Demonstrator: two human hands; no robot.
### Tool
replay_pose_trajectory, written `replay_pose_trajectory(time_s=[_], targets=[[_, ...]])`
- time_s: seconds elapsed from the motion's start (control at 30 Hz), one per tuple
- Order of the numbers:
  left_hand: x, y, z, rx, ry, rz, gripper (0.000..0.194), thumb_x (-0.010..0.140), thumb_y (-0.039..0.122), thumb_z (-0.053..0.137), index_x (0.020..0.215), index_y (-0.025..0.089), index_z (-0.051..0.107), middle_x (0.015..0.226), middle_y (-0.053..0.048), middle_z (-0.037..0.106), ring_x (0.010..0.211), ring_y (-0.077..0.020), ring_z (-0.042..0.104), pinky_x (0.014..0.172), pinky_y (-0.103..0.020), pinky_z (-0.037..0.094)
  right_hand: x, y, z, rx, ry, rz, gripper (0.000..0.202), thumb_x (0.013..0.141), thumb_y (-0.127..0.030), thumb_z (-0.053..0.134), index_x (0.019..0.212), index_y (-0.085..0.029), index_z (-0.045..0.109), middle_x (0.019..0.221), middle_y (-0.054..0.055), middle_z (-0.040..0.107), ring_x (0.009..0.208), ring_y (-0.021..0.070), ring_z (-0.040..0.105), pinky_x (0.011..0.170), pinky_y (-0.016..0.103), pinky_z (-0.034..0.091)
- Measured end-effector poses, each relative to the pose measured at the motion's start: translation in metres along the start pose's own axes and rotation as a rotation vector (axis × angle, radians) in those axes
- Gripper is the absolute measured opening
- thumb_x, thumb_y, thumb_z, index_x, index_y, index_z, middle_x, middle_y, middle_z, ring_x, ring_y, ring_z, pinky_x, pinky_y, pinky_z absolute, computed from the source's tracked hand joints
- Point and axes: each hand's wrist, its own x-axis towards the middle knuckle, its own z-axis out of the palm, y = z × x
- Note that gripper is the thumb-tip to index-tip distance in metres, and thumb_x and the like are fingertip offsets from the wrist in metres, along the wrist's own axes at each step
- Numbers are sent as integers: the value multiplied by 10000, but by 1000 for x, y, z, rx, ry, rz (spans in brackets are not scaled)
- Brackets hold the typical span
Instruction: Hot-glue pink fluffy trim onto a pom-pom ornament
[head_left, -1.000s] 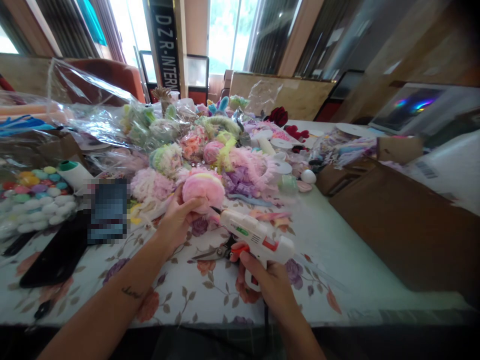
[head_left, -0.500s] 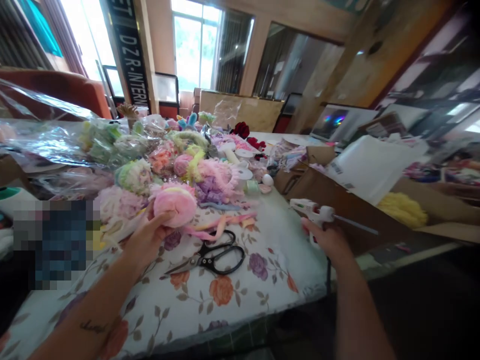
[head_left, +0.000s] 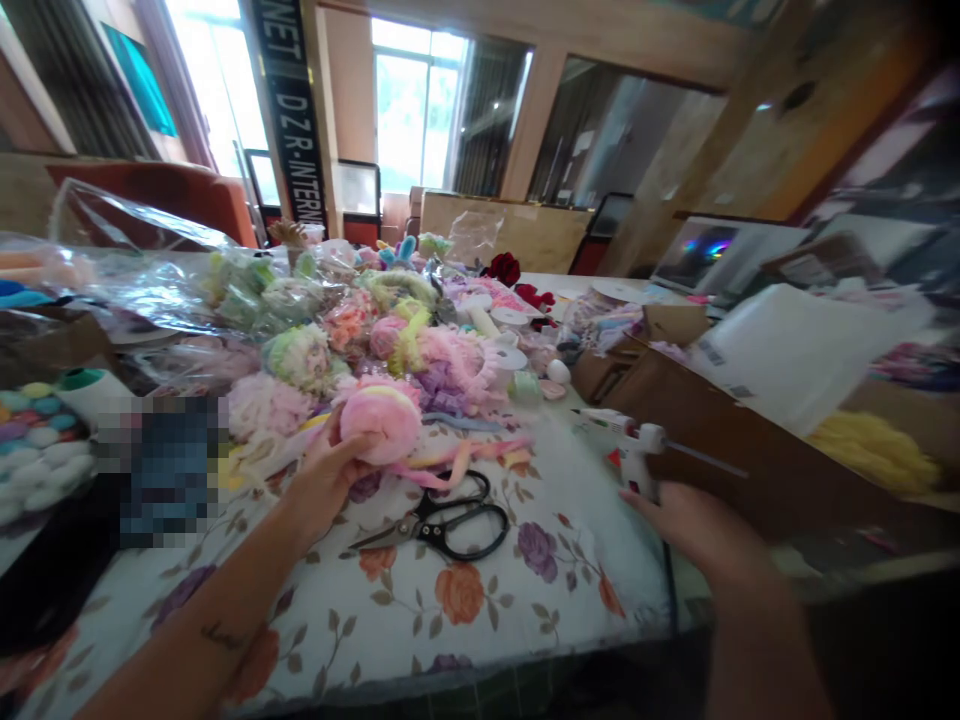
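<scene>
Your left hand [head_left: 328, 478] pinches a seemingly shaped pink plush roll [head_left: 384, 418]; loose strips [head_left: 491, 448] apparently remain. Whether your right hand [head_left: 705, 525] grips the glue gun [head_left: 637, 468] is unclear.

1 glue gun [head_left: 649, 438], 1 pr scissors [head_left: 429, 530]

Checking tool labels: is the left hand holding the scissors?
No, the black-handled scissors lie on the floral tablecloth, while the left hand holds the fluffy pink piece.

Open strip along the tabletop's [head_left: 397, 630] near edge, right of the left forearm [head_left: 202, 600], scissors [head_left: 410, 526] just beyond, soft heap [head_left: 386, 335] toward the far edge, glue gun [head_left: 636, 440] and box [head_left: 769, 450] barring the right edge.
</scene>
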Motion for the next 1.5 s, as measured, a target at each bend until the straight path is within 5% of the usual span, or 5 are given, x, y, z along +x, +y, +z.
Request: replay_pose_trajectory(time_s=[0.1,0.23,0.47,0.87,1.5], targets=[[-1,-1,0,-6,-21,-15,618,660,196,848,1229,236,612,956,-10,663,804,-147,646,678,-244,594,-21,-32,-9,-97,-88,-59,354,820,-499,641,591,-229,646,715,227,735,649,340,705,623,458,503],[-2,-1,1,19,-42,-26,572,662,204,840,1191,233,625,1037,-27,671,850,-160,657,690,-247,591,-46,-125,8,364,-103,-458,426,939,-537,516,1150,-219,706,1121,135,766,941,299,742,857,446,583],[-5,2,6,25,-92,-34,650,705,215,818,1308,247,576,1117,-57,683,895,-191,677,744,-313,613,-50,-228,58,689,-100,-769,393,926,-384,600,1271,-202,652,1321,149,676,1256,294,622,1062,463,525],[-3,-5,2,187,-20,-45,774,668,269,853,1381,242,555,1257,-103,667,1028,-260,674,817,-331,589,-56,-219,86,955,-192,-508,396,870,-452,702,1183,-213,737,1241,111,717,1107,271,686,919,389,594],[-2,-9,-4,402,-64,59,762,725,404,809,1406,202,534,1325,-118,646,1253,-368,575,1024,-438,483,-58,-215,98,946,48,-646,333,876,-418,738,1119,-191,759,1142,119,741,1040,256,706,925,404,592]])
